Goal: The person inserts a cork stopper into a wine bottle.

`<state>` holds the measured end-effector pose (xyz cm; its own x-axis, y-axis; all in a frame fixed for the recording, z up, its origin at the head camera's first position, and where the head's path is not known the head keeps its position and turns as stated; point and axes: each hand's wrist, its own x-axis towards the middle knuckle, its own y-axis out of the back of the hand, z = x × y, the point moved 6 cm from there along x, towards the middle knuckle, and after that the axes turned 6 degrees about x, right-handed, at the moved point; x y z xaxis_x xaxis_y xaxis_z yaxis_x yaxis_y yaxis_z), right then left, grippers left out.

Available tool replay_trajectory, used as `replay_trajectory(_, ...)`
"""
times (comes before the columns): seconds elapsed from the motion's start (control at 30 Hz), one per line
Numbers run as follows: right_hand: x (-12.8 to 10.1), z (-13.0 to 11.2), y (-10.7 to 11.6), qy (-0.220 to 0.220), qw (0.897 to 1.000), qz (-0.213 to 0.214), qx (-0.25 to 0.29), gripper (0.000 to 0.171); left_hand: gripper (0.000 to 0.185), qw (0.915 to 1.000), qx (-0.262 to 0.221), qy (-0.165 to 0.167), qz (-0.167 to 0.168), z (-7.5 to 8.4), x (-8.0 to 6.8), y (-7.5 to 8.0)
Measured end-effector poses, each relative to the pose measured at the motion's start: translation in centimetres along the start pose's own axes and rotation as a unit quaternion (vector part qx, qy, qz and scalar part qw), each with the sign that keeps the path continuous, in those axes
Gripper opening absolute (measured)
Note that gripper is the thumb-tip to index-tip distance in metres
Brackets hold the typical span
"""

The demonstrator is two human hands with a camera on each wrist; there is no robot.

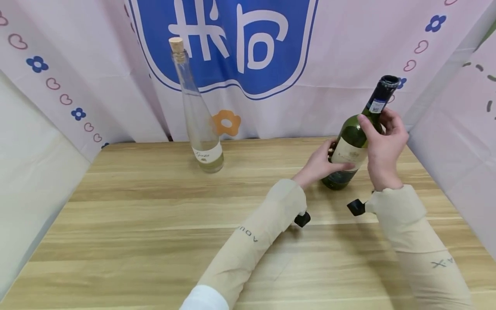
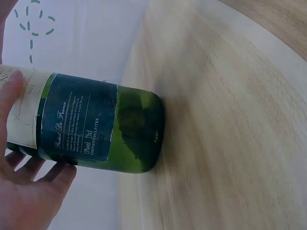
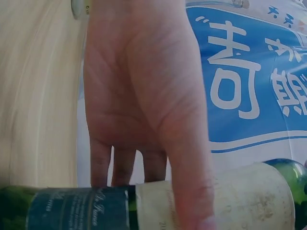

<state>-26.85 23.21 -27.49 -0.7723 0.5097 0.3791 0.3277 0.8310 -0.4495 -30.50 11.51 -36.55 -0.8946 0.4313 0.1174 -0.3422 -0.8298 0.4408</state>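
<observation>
A green wine bottle (image 1: 351,148) with a cream label and a dark blue lower label tilts up to the right at the right side of the table. Its mouth (image 1: 389,80) is uncorked. My left hand (image 1: 318,165) grips the lower body, thumb across the cream label (image 3: 240,201) and fingers round the far side, as the right wrist view shows. Higher up, my right hand (image 1: 387,144) holds the shoulder, thumb in front and fingers behind the neck. The bottle's base (image 2: 141,129) is close over the table in the left wrist view.
A tall clear bottle (image 1: 199,122) with a cork (image 1: 176,44) in its mouth stands at the table's back left. White cloth with a blue sign (image 1: 224,47) hangs behind the wood-grain table (image 1: 174,206). Black wrist cameras (image 1: 356,207) jut out below the sleeves.
</observation>
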Motion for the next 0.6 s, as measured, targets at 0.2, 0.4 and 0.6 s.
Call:
replay_trajectory(0.2, 0.0, -0.8, 0.1, 0.015, 1.0, -0.021, -0.011, 0.037, 0.075, 0.9992, 0.039, -0.008, -0.003, 0.5, -0.1, 0.2)
replay_trajectory(0.4, -1.2, -2.0, -0.2, 0.023, 0.998, -0.044, 0.029, 0.037, 0.078, 0.9961, 0.07, -0.035, -0.041, 1.4, -0.8, 0.5)
replay_trajectory(0.6, -3.0, -3.9, -1.3, 0.034, 0.992, -0.09, 0.075, 0.036, 0.079, 0.9929, 0.048, -0.068, -0.086, 2.4, -2.6, 1.3)
